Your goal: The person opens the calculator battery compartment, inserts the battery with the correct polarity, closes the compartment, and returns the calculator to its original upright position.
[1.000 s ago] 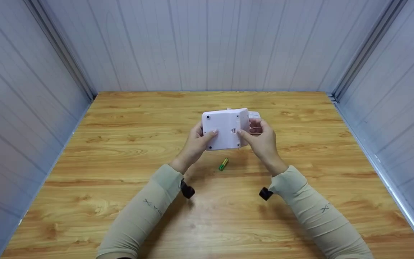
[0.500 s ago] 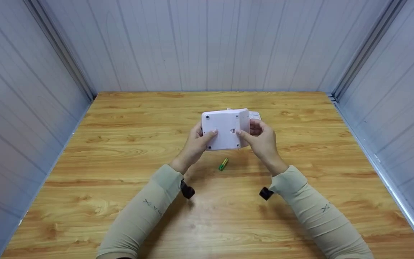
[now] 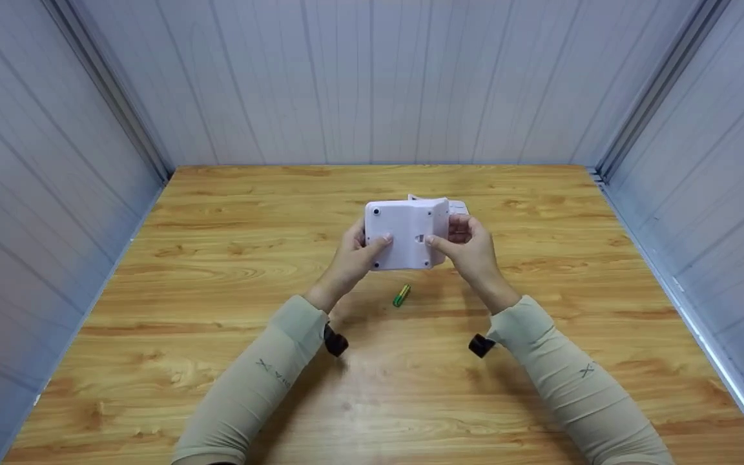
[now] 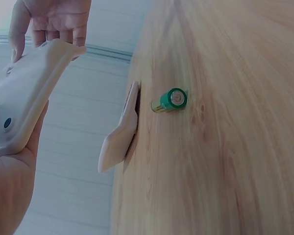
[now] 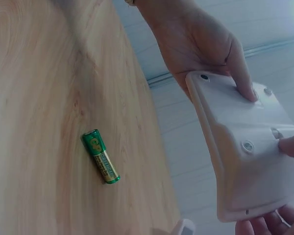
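Held up over the table is a white calculator (image 3: 401, 223), its underside facing me. Round feet or screws mark its corners, and a small notch (image 5: 276, 133) lies in its back. My left hand (image 3: 349, 255) grips the left side, thumb flat on the underside and fingers behind. On the right side my right hand (image 3: 475, 255) holds it, its thumb at the notch and its curled fingers partly hidden behind. Below them, a green and gold battery (image 3: 402, 295) lies on the table, apart from both hands.
A second white object (image 4: 120, 137) with a bent profile rests on the wooden table (image 3: 230, 258), mostly hidden behind the calculator in the head view. Pale panel walls (image 3: 372, 84) enclose the table at the back and sides. Black wrist cameras (image 3: 336, 341) hang beneath the forearms.
The calculator has tilted slightly in my hands, and its right part has dipped a little. Both hands keep nearly the same hold. The battery has not moved.
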